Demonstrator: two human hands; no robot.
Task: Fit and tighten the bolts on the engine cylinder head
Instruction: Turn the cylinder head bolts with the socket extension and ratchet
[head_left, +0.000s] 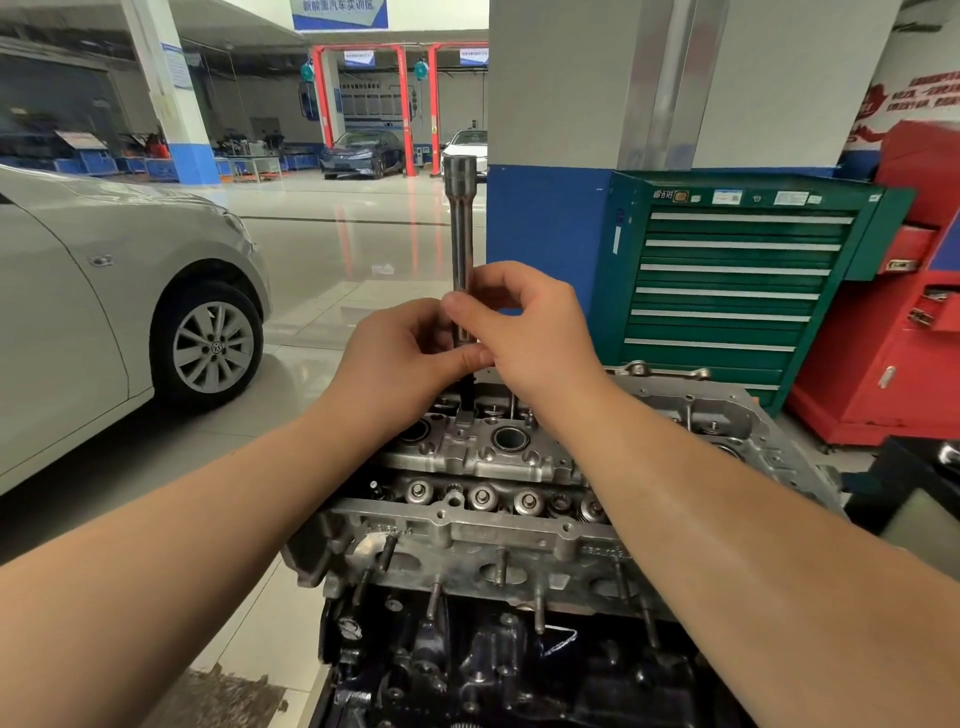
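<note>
Over on the far left there's a silver car (104, 291) parked on the shiny tiled floor, front wheel and fender in shot. Moving in, the left hand (400, 353) comes up from the lower left and has its fingers curled in around the lower part of a long extension bar (461, 244), thumb tip pressed against the shaft right next to the other hand. The bar stands pretty much upright, wider socket end at the top, and its dark lower tip drops down into the far side of the cylinder head (467, 457), where I'd guess a bolt sits, but the bolt itself is hidden so can't say for sure. The right hand (524, 332) is just beside the left, touching it, pinching the same bar between thumb and fingertips a bit higher up. So both hands are wrapped on that one tool, neither one is spread open. The cylinder head sits on top of the grimy engine block (493, 665) bottom centre, with the valve springs and spark plug wells showing and studs sticking out the near face. Further right, behind the engine, there's a green tool cabinet (727, 280) with a stack of drawers, and a red cabinet (893, 338) right next to it at the edge.
</note>
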